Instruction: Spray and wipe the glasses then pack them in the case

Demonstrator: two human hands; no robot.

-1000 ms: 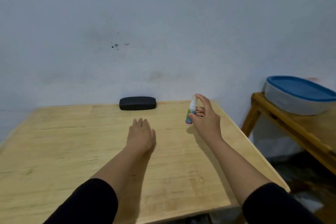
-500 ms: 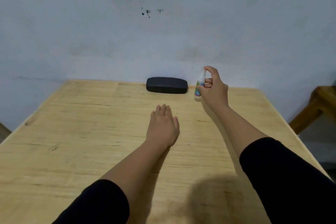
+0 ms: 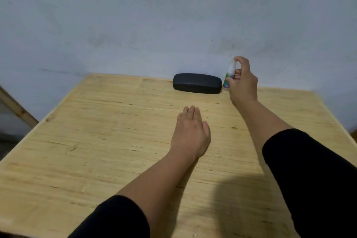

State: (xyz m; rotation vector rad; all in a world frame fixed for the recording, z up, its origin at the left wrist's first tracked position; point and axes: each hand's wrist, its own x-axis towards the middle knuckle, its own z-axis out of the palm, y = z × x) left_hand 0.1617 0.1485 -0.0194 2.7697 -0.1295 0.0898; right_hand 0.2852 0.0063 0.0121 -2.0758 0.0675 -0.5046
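Head view: right hand (image 3: 243,81), fingers wrapped round the spray bottle (image 3: 227,77), has carried it beside the shut case (image 3: 197,83); left hand (image 3: 190,133) stays flat, fingers together; glasses unseen, spraying not begun.

Table (image 3: 96,141) bare; case (image 3: 197,83) and bottle (image 3: 227,79) crowd the wall.

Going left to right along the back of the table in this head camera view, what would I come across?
Black glasses case, closed → small spray bottle → right hand gripping the bottle. The left hand lies flat nearer the camera, outside that row.
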